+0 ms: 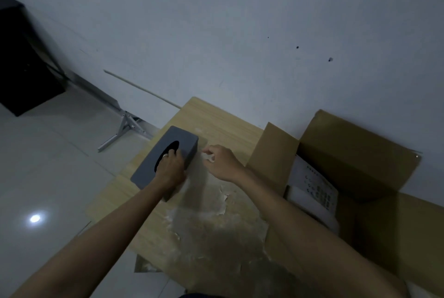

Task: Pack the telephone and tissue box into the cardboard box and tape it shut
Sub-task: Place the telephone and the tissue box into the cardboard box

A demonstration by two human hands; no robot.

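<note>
A dark grey tissue box [153, 169] with an oval slot on top lies on the left part of the wooden table [216, 120]. My left hand [171, 168] grips the box from above, fingers curled into the slot. My right hand [222, 162] hovers just right of the box with fingers curled, pinching something small and whitish that I cannot identify. The open cardboard box [358, 153] stands at the right with its flaps up. A white telephone [317, 192] with rows of keys lies inside it.
The table's surface is worn and peeling in the middle. A white wall rises right behind the table and box. Left of the table is a shiny tiled floor with a metal bracket [125, 129] and a black cabinet [21, 57].
</note>
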